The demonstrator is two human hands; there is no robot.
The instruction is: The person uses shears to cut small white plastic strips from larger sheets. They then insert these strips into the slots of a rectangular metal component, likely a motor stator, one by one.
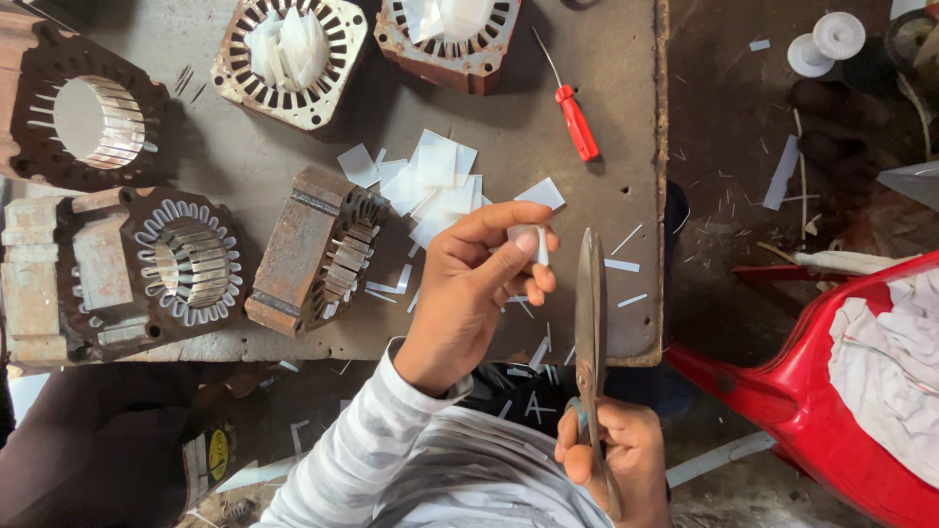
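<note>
My left hand (pixel 479 279) pinches a small white paper piece (pixel 541 244) between thumb and fingers, just above the table's front edge. My right hand (pixel 616 455) grips the handles of metal scissors (pixel 590 303), whose closed blades point up right beside the held paper. A pile of cut white paper pieces (pixel 430 186) lies on the grey table (pixel 548 108) just beyond my left hand. A rusty motor stator (pixel 318 249) lies on its side to the left of that hand.
Several other stators sit on the table, two at the back (pixel 293 59) stuffed with white paper. A red-handled screwdriver (pixel 575 117) lies at back right. A red plastic chair (pixel 841 391) with white cloth stands at right. White spools (pixel 827 44) rest on the floor.
</note>
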